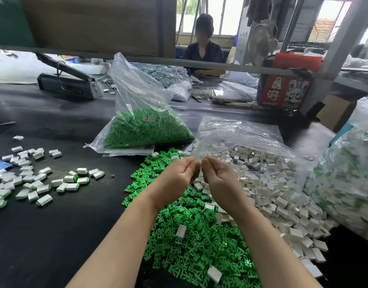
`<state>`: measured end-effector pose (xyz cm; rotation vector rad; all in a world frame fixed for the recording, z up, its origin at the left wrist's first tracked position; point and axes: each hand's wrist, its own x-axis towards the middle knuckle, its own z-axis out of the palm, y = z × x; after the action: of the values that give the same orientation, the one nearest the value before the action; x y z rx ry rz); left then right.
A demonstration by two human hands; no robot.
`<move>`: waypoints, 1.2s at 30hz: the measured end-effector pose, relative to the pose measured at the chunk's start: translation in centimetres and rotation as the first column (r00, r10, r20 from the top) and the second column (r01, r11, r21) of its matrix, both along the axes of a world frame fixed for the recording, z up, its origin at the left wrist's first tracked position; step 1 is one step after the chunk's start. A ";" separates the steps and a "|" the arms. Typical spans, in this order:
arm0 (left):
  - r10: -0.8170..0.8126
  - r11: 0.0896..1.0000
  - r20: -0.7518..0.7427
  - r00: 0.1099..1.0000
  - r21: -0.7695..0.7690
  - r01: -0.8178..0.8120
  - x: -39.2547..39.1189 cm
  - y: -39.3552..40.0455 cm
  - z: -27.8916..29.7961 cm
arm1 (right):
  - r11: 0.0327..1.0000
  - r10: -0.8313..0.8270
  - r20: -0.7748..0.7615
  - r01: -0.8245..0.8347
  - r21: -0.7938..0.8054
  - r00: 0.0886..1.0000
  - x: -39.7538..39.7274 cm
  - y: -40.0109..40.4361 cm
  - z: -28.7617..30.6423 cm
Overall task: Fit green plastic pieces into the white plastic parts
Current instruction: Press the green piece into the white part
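A heap of loose green plastic pieces [199, 235] lies on the black table in front of me. To its right, a pile of white plastic parts [272, 183] spills out of an open clear bag. My left hand [179, 173] and my right hand [218, 173] are raised side by side above the two piles. Their backs face me and their curled fingertips almost meet. Whatever sits between the fingers is hidden. Fitted white-and-green parts [33, 179] lie scattered at the left.
A clear bag full of green pieces [145, 127] stands behind the heap. Another bag of fitted parts [349, 183] fills the right edge. A grey sealing machine [68, 84] sits at the back left, a red box [283, 88] at the back right. A person [204, 50] sits opposite.
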<state>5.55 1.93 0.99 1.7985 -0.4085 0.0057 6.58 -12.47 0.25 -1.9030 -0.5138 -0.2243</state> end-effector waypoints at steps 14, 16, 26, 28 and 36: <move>-0.018 0.999 -0.023 1.000 -0.026 0.018 -0.1 0.0 0.0 | 1.000 0.016 -0.008 -0.016 -0.004 1.000 -0.2 -0.1 0.0; -0.024 0.999 -0.034 0.999 -0.027 0.023 -0.2 0.1 0.1 | 1.000 0.015 -0.009 -0.015 -0.022 1.000 -0.2 -0.2 0.0; 0.037 0.999 0.043 0.998 0.001 -0.037 -0.1 1.7 1.5 | 0.992 0.106 -0.022 -0.105 0.072 0.994 -0.4 -0.7 1.4; 0.054 0.996 0.029 0.998 -0.071 -0.052 -0.3 1.6 1.7 | 0.988 0.124 -0.028 -0.120 0.097 0.992 -0.5 -0.6 1.6; 0.076 0.984 0.041 0.996 -0.166 -0.068 -0.6 1.7 2.2 | 0.921 0.248 -0.279 -0.137 0.365 0.928 -0.9 -0.6 1.9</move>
<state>4.90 3.58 3.17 1.6518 -0.3657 0.1296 5.64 -13.06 2.14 -1.4985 -0.4093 0.1239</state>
